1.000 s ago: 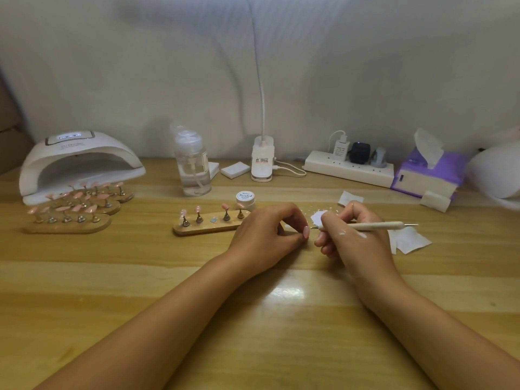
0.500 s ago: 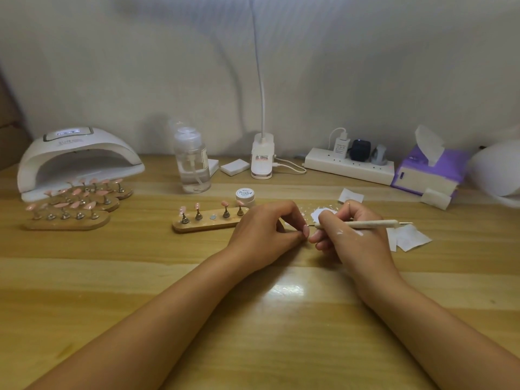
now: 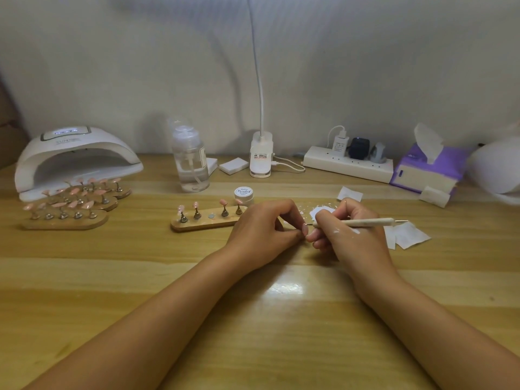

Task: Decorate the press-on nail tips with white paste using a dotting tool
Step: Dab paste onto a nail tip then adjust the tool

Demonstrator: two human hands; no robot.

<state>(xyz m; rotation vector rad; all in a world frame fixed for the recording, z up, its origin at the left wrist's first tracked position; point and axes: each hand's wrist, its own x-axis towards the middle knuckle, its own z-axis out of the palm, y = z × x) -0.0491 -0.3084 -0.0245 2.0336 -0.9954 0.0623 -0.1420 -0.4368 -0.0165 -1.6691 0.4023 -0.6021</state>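
Left hand (image 3: 261, 229) lay on the wooden table (image 3: 253, 319) with its fingers curled, thumb and forefinger pinching a small pink nail tip (image 3: 305, 229) that was mostly hidden by the fingers. Right hand (image 3: 346, 235), at three o'clock of the left and almost touching it, gripped the dotting tool (image 3: 365, 222) like a pen. The tool lay nearly level, its working point aimed toward nine o'clock and meeting the nail tip, though I cannot tell whether it touched. White smears marked the back of the right hand.

A patch of white paste (image 3: 323, 212) sat on the table just at twelve o'clock of the right hand's knuckles. The small paste jar (image 3: 243, 193) stood at eleven o'clock of the left hand, just behind a wooden stand (image 3: 206, 222) carrying four pink tips on metal holders, with one bare magnet spot between them.

Far out at nine to ten o'clock, more stands (image 3: 67, 218) of pink tips lay in front of a white nail lamp (image 3: 76, 156). A clear pump bottle (image 3: 190, 161) stood at eleven o'clock, a clip lamp (image 3: 261, 156) at twelve, a power strip (image 3: 349, 164) at one, and a purple tissue pack (image 3: 425, 170) at two. White wipes (image 3: 408, 235) lay at three o'clock, just beside the right hand.
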